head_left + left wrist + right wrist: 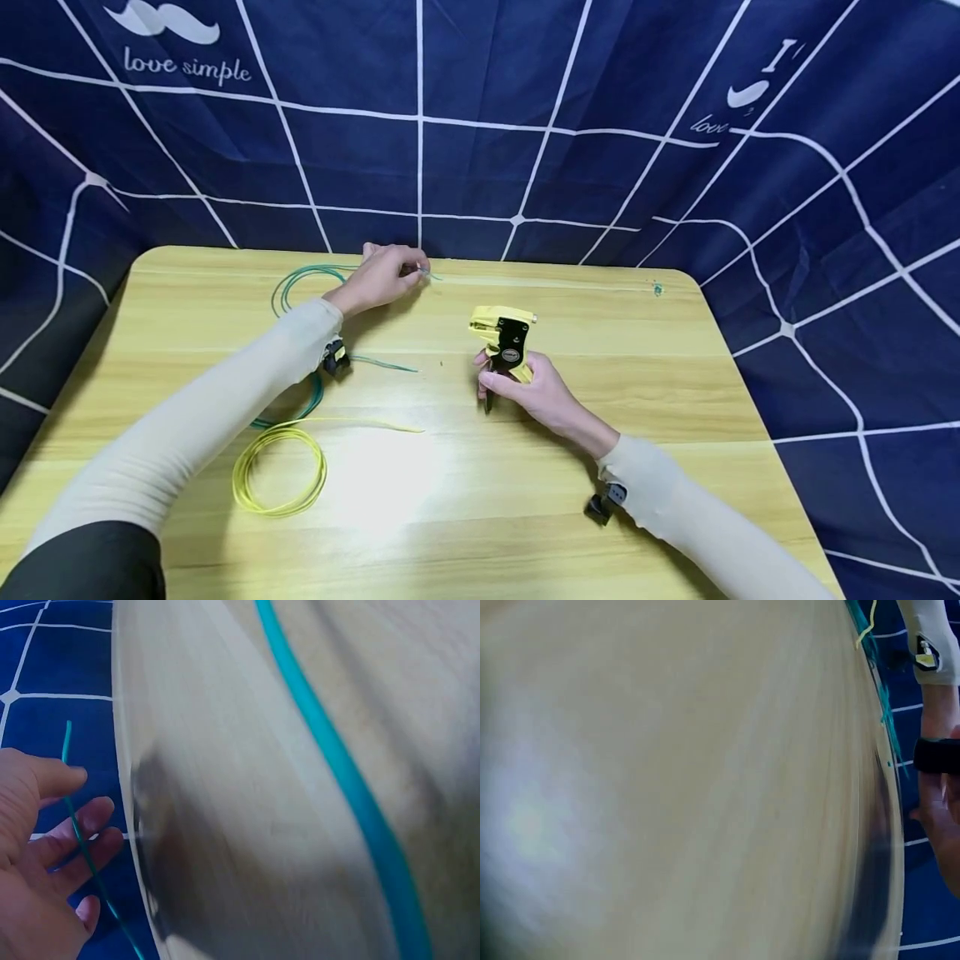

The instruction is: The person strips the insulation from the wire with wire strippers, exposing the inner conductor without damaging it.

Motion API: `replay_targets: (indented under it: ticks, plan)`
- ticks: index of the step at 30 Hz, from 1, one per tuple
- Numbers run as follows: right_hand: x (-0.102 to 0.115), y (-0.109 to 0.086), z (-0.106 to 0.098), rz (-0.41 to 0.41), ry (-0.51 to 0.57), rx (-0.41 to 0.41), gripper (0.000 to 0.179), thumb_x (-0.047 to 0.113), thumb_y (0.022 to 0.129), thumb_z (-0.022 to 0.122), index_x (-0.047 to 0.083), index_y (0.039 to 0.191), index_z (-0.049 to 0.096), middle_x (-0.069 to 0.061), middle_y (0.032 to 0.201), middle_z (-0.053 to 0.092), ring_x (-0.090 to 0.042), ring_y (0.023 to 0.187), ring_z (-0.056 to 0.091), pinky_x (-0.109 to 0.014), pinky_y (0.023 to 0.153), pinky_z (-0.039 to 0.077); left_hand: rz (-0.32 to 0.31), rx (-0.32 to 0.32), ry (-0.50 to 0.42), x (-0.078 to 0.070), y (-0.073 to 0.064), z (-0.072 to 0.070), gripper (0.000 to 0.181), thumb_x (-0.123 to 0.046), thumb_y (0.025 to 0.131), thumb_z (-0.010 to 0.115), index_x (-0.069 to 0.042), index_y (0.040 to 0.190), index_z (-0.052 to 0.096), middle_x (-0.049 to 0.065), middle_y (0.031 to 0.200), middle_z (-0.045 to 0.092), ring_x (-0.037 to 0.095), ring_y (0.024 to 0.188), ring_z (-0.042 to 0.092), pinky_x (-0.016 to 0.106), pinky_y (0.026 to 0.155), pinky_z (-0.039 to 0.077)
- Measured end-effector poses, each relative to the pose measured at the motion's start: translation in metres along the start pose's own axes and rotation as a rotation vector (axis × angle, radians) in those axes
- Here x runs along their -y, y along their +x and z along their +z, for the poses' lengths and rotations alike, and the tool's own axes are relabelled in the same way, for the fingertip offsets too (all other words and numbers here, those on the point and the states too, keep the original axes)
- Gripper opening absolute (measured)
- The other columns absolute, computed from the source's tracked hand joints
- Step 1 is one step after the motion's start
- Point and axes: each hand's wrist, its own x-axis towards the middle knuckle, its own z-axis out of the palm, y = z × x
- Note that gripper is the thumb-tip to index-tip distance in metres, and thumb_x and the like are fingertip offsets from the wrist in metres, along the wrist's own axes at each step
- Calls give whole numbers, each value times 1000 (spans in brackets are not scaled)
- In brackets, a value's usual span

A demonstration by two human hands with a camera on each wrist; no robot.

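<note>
Near the far edge of the table, my left hand (386, 275) holds a thin green wire (68, 739) close to its end. In the left wrist view the thumb crosses over this wire and the fingers are bent behind it. My right hand (551, 396) grips a yellow and black pistol-shaped wire stripper (512, 342) by its handles, its head pointing up and away over the middle of the table. The right wrist view catches only part of this hand, with a dark handle (937, 756) in it.
A coil of green wire (281, 292) lies behind my left forearm, and another green coil (315, 398) is partly under it. Nearer lies a yellow wire coil (318, 479). Small green scraps (657, 288) sit at the table's far right. A blue curtain (465, 167) hangs behind the table.
</note>
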Motion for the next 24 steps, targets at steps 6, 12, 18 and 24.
replay_targets:
  ticks: [6, 12, 18, 24]
  plan:
    - [1, 7, -4, -8, -90, -11, 13, 18, 106, 74, 5, 106, 75, -15, 91, 75, -33, 88, 70, -34, 87, 54, 23, 32, -8, -1, -3, -4, 14, -7, 108, 68, -3, 114, 80, 11, 110, 78, 30, 99, 65, 51, 94, 28]
    - [-2, 18, -11, -60, -50, 22, 9, 8, 107, 71, 0, 108, 71, -20, 100, 75, -38, 97, 72, -34, 94, 56, 7, 42, -52, -4, -9, -5, 16, -8, 109, 66, -1, 117, 78, 13, 120, 77, 28, 106, 69, 48, 101, 47]
    - [-3, 30, -16, -97, -63, 64, 8, 3, 108, 67, -5, 110, 68, -26, 101, 72, -42, 97, 68, -32, 92, 55, 59, 54, -112, -3, -14, -6, 19, -9, 110, 62, 0, 118, 77, 14, 118, 74, 30, 107, 66, 49, 95, 51]
    - [-3, 44, -20, -39, -155, 78, 15, 14, 108, 70, 0, 107, 71, -19, 96, 73, -34, 93, 66, -33, 91, 51, 169, 61, -186, 6, -18, -6, 26, -15, 115, 57, -5, 127, 77, 6, 103, 66, 22, 90, 52, 39, 81, 42]
